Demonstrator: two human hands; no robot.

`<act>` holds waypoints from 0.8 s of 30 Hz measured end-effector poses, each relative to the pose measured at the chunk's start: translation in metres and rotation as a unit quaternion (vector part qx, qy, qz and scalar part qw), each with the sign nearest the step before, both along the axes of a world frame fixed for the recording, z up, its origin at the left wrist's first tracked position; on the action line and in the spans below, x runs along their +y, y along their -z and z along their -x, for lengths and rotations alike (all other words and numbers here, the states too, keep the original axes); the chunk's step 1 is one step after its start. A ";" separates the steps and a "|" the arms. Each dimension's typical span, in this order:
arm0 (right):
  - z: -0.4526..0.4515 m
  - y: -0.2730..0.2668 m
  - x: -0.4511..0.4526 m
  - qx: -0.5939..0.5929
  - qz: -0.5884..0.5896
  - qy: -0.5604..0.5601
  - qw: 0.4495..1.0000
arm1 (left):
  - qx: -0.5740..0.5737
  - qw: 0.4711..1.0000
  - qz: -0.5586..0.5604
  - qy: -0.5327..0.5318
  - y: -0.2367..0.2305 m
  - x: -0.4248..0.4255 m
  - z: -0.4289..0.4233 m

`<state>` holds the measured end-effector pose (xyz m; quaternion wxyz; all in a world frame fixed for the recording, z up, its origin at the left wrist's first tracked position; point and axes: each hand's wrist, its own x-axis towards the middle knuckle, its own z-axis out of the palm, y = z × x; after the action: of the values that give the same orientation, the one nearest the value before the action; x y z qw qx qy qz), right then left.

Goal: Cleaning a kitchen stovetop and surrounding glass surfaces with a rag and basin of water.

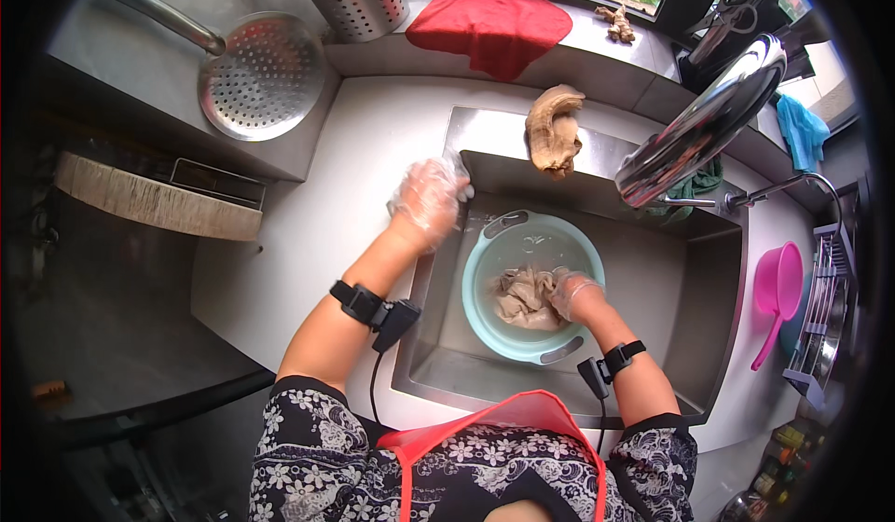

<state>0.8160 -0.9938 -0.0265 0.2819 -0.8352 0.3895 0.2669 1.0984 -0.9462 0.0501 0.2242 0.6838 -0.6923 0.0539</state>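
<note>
My right hand (pixel 575 293), in a clear plastic glove, is in a light-blue basin (pixel 475 312) of cloudy water. Its fingers grip the edge of a soft, folded beige piece (pixel 529 302), which looks like animal stomach or similar meat. The basin rests inside a stainless-steel sink (pixel 636 312). My left hand (pixel 430 197), gloved too, hovers by the sink's back left corner; motion blur and loose plastic hide its fingers. A similar tan, curled piece (pixel 554 130) lies on the sink's back rim, to the right of my left hand.
A chrome faucet (pixel 706 123) arches over the sink's right rear. A pink ladle (pixel 777 291) is at right, beside a dish rack (pixel 821 305). Behind are a red cloth (pixel 489 22), ginger (pixel 617 24) and a chopstick holder (pixel 363 5). A perforated skimmer (pixel 262 78) lies at left.
</note>
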 end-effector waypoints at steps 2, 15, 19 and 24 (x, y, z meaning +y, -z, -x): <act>0.008 0.019 -0.002 -0.134 0.002 0.109 0.985 | 0.021 0.998 0.017 0.062 0.004 0.003 0.025; -0.009 0.021 0.002 -0.080 -0.054 0.159 0.983 | 0.590 0.641 -0.452 -0.193 0.097 0.021 0.136; -0.021 -0.008 0.015 -0.420 -0.478 0.439 0.634 | 0.766 0.425 -0.416 -0.243 0.130 0.032 0.133; -0.024 -0.005 0.017 -0.306 -0.121 0.255 0.909 | 0.866 0.325 -0.346 -0.158 0.108 0.028 0.143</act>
<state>0.8400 -0.9765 -0.0212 0.5447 -0.7074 0.4490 -0.0376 0.9551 -0.9177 -0.0583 0.4272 0.4561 0.0583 -0.7785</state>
